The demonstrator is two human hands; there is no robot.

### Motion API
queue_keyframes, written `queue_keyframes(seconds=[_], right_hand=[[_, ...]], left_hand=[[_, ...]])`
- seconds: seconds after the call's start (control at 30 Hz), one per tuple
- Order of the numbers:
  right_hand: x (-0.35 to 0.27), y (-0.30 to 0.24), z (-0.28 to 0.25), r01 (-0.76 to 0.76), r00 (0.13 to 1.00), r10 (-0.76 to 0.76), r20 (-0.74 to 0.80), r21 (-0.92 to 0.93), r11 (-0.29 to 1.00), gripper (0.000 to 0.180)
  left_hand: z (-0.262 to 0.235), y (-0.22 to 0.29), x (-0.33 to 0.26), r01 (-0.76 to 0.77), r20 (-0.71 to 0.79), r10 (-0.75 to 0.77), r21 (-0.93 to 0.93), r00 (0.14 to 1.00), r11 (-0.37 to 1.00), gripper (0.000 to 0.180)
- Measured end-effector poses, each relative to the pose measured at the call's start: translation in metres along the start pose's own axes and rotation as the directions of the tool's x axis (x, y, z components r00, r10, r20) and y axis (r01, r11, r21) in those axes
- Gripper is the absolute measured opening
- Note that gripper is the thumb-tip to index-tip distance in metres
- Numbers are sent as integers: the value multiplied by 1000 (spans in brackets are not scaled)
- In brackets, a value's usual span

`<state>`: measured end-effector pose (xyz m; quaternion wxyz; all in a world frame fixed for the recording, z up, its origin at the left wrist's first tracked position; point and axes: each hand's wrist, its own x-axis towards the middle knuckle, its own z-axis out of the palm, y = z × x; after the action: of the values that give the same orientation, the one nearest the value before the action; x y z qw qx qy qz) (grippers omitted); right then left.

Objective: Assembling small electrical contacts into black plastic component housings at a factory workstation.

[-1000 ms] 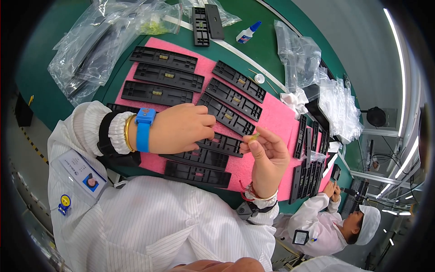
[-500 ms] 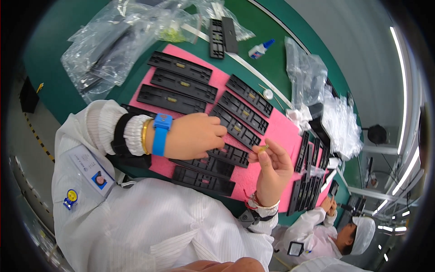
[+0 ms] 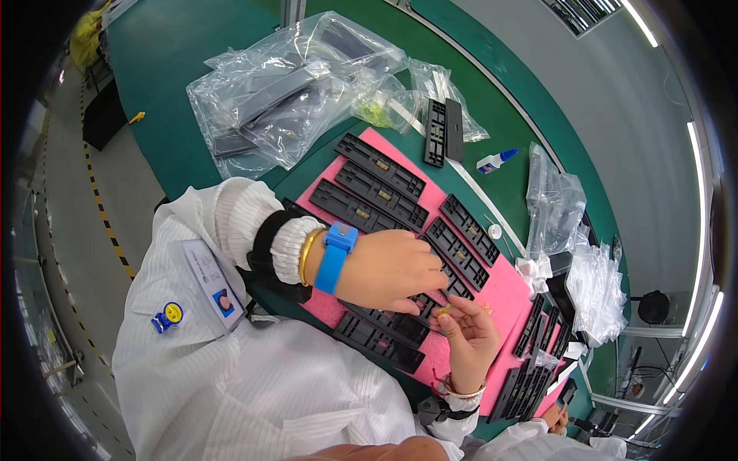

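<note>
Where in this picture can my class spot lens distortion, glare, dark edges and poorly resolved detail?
Head view: the green table's far edge bows outward; head view: the corners fall to black; head view: the light strip glares white, and the clear plastic bag catches pale highlights; head view: the small yellowish piece in the right hand is too small to show clear detail.

Small yellowish piece | pinched in right grip | near slotted black frames

The white-sleeved left forearm extends rightward, its bare left hand palm-down with fingers curled; the bare right hand is raised, palm inward, thumb pinching against bent fingers.
</note>
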<state>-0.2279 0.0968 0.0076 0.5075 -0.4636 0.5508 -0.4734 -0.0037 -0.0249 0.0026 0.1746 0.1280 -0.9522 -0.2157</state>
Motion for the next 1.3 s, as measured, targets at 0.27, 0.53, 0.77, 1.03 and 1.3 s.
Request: queue_keyframes(seconds=[0.27,0.53,0.77,1.03,1.3], right_hand=[[-6,-2,-20,56,998,-58,-19,-69,996,27],[-3,1,-33,49,999,-51,-11,-161,986,26],[0,0,-40,40,998,-47,-30,-202,979,27],[14,-4,-35,51,997,-61,-42,-201,978,28],[43,-38,1,223,966,-246,-74,-241,945,22]], left_hand=[[-72,-76,-18,198,-175,-170,162,970,967,62],[-57,-221,-50,376,-382,-212,430,900,821,65],[-51,-241,-47,494,-471,-315,323,824,808,34],[-59,-232,-56,462,-630,-298,109,717,880,15],[-72,-140,-52,306,-532,-414,-282,739,909,18]])
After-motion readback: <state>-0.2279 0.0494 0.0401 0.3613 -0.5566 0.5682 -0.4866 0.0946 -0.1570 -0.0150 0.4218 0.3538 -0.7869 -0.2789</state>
